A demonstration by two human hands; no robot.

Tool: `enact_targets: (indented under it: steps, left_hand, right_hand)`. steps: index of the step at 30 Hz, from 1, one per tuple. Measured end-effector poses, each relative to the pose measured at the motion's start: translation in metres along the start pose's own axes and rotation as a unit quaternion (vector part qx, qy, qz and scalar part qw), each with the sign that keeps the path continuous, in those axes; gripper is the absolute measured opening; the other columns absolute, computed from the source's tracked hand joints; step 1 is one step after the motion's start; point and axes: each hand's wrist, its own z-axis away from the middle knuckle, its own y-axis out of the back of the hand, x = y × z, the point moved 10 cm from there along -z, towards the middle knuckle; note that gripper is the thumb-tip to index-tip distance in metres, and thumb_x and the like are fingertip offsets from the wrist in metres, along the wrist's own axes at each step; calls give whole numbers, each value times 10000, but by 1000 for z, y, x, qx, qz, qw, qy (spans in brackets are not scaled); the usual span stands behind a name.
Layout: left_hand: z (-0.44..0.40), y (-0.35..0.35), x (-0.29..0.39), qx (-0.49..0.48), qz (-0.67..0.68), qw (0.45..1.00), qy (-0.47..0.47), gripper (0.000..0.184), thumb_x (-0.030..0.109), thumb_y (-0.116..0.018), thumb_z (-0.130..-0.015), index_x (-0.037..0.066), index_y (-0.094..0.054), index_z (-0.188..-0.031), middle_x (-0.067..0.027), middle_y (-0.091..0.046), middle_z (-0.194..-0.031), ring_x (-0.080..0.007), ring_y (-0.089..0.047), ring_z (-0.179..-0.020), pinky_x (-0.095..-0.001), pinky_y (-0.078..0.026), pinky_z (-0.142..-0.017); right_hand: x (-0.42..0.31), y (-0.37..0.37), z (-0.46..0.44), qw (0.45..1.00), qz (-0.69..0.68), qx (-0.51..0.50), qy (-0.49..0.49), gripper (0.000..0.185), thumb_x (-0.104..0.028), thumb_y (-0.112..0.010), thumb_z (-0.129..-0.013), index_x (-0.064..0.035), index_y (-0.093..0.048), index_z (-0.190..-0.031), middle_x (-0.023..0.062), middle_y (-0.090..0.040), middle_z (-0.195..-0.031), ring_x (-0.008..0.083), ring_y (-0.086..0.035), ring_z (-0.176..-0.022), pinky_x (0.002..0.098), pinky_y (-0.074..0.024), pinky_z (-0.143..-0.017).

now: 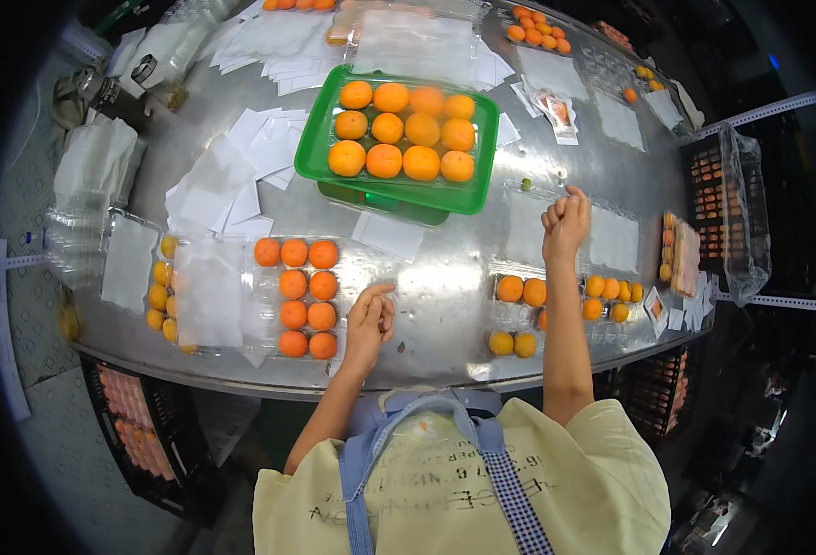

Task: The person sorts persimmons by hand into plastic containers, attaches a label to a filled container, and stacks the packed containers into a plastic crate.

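My left hand (370,319) hovers over the metal table, just right of a clear tray of oranges (293,285). It holds nothing; the index finger points right and the others curl loosely apart. Further right, my right hand (567,222) is closed with nothing visible in it, above a clear tray lined with white sheets (614,240). Its forearm passes over the lower row of oranges (510,289). A green tray (308,153) on a scale beyond my hands carries a clear box with several oranges in rows.
White paper sheets (209,185) lie scattered at the left. Stacked clear boxes (79,236) stand at the left edge. More fruit trays (539,35) are at the back right. A filled box (681,254) stands at the right edge. Crates (144,435) sit below the table.
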Motion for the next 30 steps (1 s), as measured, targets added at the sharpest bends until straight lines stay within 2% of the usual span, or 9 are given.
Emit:
enact_targets:
  steps: [4,7,8,13,16,19,22,25,30]
  left_hand:
    - [9,-5,-4,-27,-25,998,52,284,208,-408,-1021,4,-573,-1130,2,-500,-685,-29,-300,-387,-194,-225,-329]
    - [15,-8,-4,-24,-38,997,69,297,233,-428,-1016,-7,-594,-1072,14,-457,-574,-36,-309,-371,-198,-218,-322]
    - [15,-7,-6,-24,-40,996,71,305,244,-437,-1014,-8,-607,-1028,17,-444,-542,-38,-313,-366,-200,-227,-326]
    - [9,10,-16,-12,-105,994,24,382,290,-471,-1001,2,-649,-824,4,-454,-463,-51,-334,-340,-212,-263,-341]
    - [11,26,-18,8,-88,995,56,460,331,-427,-1013,12,-661,-776,-21,-524,-493,-78,-469,-433,-213,-399,-467]
    - [11,25,1,8,-167,986,8,493,360,-361,-1027,4,-669,-881,-53,-609,-620,-111,-586,-638,-246,-478,-668]
    - [12,11,23,24,-109,992,-66,499,369,-313,-1035,1,-650,-1019,-76,-661,-812,-137,-607,-811,-288,-468,-829]
    - [8,15,10,-4,-75,997,-21,420,327,-349,-1032,14,-617,-1112,-74,-653,-924,-130,-600,-792,-277,-483,-789]
    - [5,23,3,-17,-82,996,-16,275,227,-464,-1000,25,-619,-1104,-52,-646,-889,-104,-585,-773,-247,-489,-727]
  right_hand:
    - [8,-19,0,998,31,-47,-1,225,-128,-392,-998,-41,-506,-1171,14,-529,-772,29,-305,-481,203,-256,-425]
    - [3,-58,-7,966,206,-142,58,217,-108,-443,-977,-27,-557,-1141,48,-599,-888,55,-429,-549,212,-356,-487]
    - [2,-76,-11,948,259,-164,82,214,-122,-534,-936,-9,-599,-1106,69,-624,-959,98,-537,-701,232,-440,-619]
    - [3,-145,-26,871,416,-209,158,341,-234,-665,-853,-1,-616,-1097,91,-640,-946,159,-589,-803,294,-481,-730]
    - [-3,-169,-33,828,472,-191,232,395,-274,-686,-825,1,-615,-1100,137,-644,-985,226,-616,-861,342,-490,-787]
    - [-21,-205,-26,803,467,-212,303,404,-282,-690,-808,-15,-617,-1101,146,-638,-1035,285,-607,-942,377,-474,-841]
    - [-21,-255,-23,757,474,-280,351,425,-312,-704,-785,-49,-622,-1109,122,-641,-1069,308,-586,-1000,396,-449,-877]
    - [2,-302,-22,695,537,-339,337,446,-331,-689,-776,-73,-625,-1134,117,-641,-1093,316,-586,-1020,427,-451,-886]
    - [43,-342,-24,594,633,-417,270,508,-383,-671,-742,-96,-629,-1158,121,-652,-1083,316,-607,-1021,433,-480,-876]
